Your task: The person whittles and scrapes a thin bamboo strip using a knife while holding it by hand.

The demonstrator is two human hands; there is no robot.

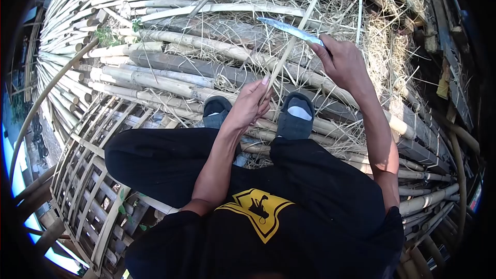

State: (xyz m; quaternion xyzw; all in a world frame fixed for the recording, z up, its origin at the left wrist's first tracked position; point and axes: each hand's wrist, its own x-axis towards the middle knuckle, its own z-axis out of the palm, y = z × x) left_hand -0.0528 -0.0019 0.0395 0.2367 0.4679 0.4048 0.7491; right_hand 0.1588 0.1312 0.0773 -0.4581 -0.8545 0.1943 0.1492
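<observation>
A thin, pale bamboo strip [283, 58] slants up and to the right from my left hand [252, 102], whose fingers are wrapped round its lower end. My right hand [341, 62] is closed on the handle of a knife [290, 29]. The long blade points left and lies across the upper part of the strip. Most of the handle is hidden inside my right fist.
Bamboo poles [181, 39] and dry shavings [385, 46] cover the ground ahead. A woven bamboo lattice [93, 191] stands at the lower left. My sandalled feet [295, 116] rest on poles below my hands. Dark timber beams [447, 46] run along the right.
</observation>
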